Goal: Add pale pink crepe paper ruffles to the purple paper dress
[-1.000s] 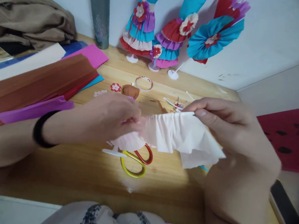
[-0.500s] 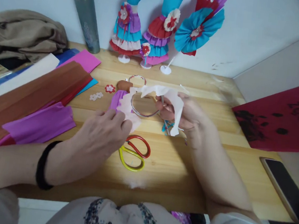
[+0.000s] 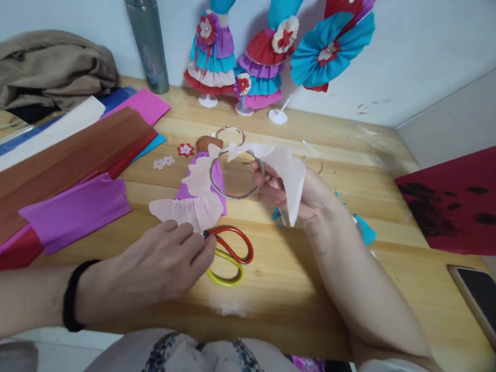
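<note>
My right hand (image 3: 280,189) is closed on a long pale pink crepe paper strip (image 3: 199,210), with thumb and forefinger pinched together. The strip arches over the top of a thin grey ring (image 3: 233,196), whose right side meets those fingertips. Down the left side, the strip's edge is wavy and its lower end is gathered into folds. At that lower end my left hand (image 3: 164,260) has its fingers curled closed; what they hold is hidden. Scissors with red and yellow handles (image 3: 238,260) lie against the left fingertips. Beneath the strip is a purple paper piece (image 3: 220,189) with a brown rounded end (image 3: 208,142).
Coloured crepe paper sheets (image 3: 84,155) are piled at left, beside a brown cloth (image 3: 49,67) and a flask (image 3: 145,41). Paper dresses on stands (image 3: 212,54) and a blue paper flower (image 3: 326,53) line the wall. A phone (image 3: 486,302) and a red board (image 3: 466,195) are at right.
My left hand has moved down, off the strip's middle, and the gathered lower end now shows above it. My right hand still holds the strip. The whole view has shifted slightly.
</note>
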`<state>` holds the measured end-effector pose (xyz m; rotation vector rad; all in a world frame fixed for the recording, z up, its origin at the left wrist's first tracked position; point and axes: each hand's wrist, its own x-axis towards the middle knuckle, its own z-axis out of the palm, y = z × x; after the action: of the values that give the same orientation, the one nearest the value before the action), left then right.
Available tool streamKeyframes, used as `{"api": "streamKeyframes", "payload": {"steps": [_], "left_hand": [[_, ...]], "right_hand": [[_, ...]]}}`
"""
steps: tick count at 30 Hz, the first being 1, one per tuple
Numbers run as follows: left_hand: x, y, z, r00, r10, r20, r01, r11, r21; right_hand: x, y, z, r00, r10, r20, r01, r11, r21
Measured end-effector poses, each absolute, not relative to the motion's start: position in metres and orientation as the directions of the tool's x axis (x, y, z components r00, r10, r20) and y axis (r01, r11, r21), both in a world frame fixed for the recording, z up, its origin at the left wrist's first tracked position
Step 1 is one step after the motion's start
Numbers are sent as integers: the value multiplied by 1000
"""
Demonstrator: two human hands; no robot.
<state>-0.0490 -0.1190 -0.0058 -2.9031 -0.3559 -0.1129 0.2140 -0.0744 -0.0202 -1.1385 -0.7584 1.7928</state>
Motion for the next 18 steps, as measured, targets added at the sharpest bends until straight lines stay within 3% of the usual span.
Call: {"api": "streamKeyframes", "payload": {"steps": [3,5,14,18], "left_hand": [[-48,-122,-13,959,279,55,281,-898,-338],[-48,-120,-15,950,309,37,301,-884,-358],[-58,-98,-12,938,334,96,342,-936,-85],[-68,-95,-14,916,373,152,382,-923,-38]], "right_hand": [[215,-73,-21,-234,896,-378,-322,-438,-839],[215,-74,-21,-240,904,-354,-317,-418,-851],[213,-79,-15,-214,912,-349,-291,-401,-869],[217,-83,-14,-226,935,-274,-226,-324,-919]]}}
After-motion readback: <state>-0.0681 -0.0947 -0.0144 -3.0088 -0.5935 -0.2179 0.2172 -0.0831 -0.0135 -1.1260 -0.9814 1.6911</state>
